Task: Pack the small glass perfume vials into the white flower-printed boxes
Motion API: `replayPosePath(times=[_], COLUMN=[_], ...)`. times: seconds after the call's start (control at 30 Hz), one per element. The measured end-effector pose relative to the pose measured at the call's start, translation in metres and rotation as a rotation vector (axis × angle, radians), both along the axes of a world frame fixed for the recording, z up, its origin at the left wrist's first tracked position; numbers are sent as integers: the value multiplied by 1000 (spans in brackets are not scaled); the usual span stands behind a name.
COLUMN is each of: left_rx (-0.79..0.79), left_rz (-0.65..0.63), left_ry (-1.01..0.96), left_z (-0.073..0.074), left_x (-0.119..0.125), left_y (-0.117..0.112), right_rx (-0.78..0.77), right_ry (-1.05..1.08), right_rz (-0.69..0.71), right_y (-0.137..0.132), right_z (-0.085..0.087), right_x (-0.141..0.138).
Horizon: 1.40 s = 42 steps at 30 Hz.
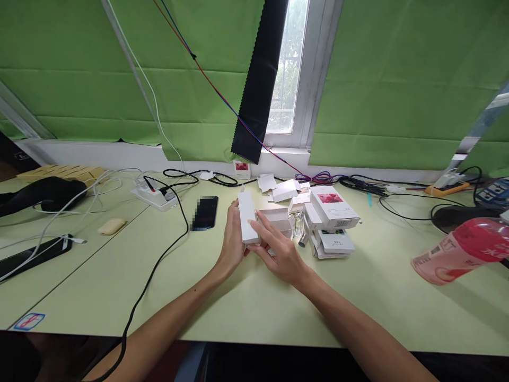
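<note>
Both hands hold a narrow white carton [247,215] above the table, its long face turned up toward me. My left hand [231,239] wraps around the carton's left side, with most of its fingers hidden behind. From the right, my right hand [280,249] grips the lower end, fingers on the top face and edge. Just beyond the right hand lie an open white box [276,220], a clear glass bottle [298,225] and a small silver cap [303,240]. White boxes [334,207], one with a pink flower picture, are stacked to the right.
A phone [204,213] lies left of my hands, near a black cable [175,239] crossing the table. A power strip [154,195] sits at the back left. White card pieces [284,190] and bundled wires [358,184] lie at the back. A pink bottle [457,249] stands tilted-looking at right.
</note>
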State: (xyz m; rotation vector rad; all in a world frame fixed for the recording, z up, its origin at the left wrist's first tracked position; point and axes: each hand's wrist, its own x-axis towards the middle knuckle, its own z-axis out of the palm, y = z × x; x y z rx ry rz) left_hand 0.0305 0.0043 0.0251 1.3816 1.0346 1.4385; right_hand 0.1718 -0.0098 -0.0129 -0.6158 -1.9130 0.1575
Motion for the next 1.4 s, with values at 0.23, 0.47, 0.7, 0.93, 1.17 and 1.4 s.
replayPosePath(times=[0.23, 0.47, 0.7, 0.93, 1.17, 1.4], left_rx=[-28, -1, 0, 6, 62, 94], left_rz=[69, 50, -4, -35, 7, 29], left_ry=[3, -52, -127, -141, -93, -57], left_z=[0, -5, -3, -2, -1, 2], left_x=[1, 0, 2, 1, 1, 3], left_y=[1, 5, 3, 3, 1, -2], right_rx=[-12, 13, 51, 90, 152, 224], right_ry=[58, 83, 116, 167, 234, 273], right_rz=[-7, -44, -110, -140, -174, -250], right_y=[-1, -1, -1, -2, -5, -6], right_z=[-1, 0, 0, 2, 5, 6], right_x=[0, 0, 0, 0, -2, -2])
